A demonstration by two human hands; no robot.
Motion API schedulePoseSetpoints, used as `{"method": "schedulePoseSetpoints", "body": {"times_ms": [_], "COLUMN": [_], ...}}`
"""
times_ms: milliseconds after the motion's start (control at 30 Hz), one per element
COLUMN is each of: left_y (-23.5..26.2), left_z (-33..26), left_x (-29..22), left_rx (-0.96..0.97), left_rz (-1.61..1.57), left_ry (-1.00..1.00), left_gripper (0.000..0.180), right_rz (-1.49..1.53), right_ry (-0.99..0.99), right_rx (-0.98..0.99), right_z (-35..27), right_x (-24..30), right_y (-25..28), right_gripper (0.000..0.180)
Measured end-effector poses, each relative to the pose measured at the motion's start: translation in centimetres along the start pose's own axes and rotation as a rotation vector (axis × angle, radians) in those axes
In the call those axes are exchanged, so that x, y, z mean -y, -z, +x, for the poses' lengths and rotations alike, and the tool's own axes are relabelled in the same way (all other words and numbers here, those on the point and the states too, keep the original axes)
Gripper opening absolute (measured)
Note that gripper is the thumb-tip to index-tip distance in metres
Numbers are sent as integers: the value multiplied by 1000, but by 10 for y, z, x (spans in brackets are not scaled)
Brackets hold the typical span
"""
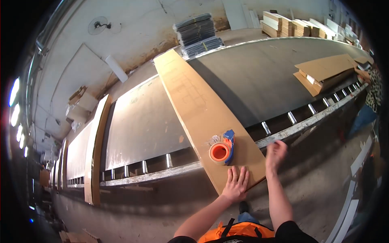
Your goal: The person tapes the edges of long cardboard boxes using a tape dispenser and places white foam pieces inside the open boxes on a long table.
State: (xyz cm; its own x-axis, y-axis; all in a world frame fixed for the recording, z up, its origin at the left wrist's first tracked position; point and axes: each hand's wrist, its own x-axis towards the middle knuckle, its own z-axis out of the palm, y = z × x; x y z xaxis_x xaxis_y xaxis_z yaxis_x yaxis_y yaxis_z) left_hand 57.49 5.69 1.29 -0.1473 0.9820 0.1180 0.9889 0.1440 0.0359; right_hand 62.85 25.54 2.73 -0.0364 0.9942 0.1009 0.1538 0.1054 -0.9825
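Note:
A long, flat brown cardboard box (198, 101) lies across the conveyor, its near end jutting out toward me. My left hand (237, 184) rests flat on that near end, fingers stretched and holding nothing. Just beyond its fingertips sits a tape dispenser (229, 146) with a blue and orange body and a roll of tape with an orange core (220, 152). Crumpled clear film shows beside the dispenser. Off the box's right edge is my right hand (276, 155), its fingers curled and somewhat blurred. Whether it pinches anything cannot be made out.
The conveyor's dark belt (251, 81) has metal rollers along its near edge rail (312, 119). Another long box (96, 150) crosses it at left. At far right a person (370, 91) handles an open carton (326, 71). Stacked dark sheets (196, 32) stand behind the belt.

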Motion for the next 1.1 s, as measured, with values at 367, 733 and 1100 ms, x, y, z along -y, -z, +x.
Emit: {"method": "schedulePoseSetpoints", "body": {"times_ms": [367, 733, 1100], "left_y": [10, 18, 61], "left_z": [9, -5, 59], "left_x": [4, 13, -13], "left_rx": [-42, 59, 591], "left_rz": [-128, -224, 258], "left_ry": [39, 184, 186], "left_gripper": [96, 113, 125], "right_rz": [-478, -1201, -1253], "right_ry": [-185, 477, 575], "right_rx": [940, 1101, 1208], "right_z": [3, -6, -80], "right_x": [40, 105, 12], "right_y": [-116, 10, 78], "right_gripper": [67, 29, 31]}}
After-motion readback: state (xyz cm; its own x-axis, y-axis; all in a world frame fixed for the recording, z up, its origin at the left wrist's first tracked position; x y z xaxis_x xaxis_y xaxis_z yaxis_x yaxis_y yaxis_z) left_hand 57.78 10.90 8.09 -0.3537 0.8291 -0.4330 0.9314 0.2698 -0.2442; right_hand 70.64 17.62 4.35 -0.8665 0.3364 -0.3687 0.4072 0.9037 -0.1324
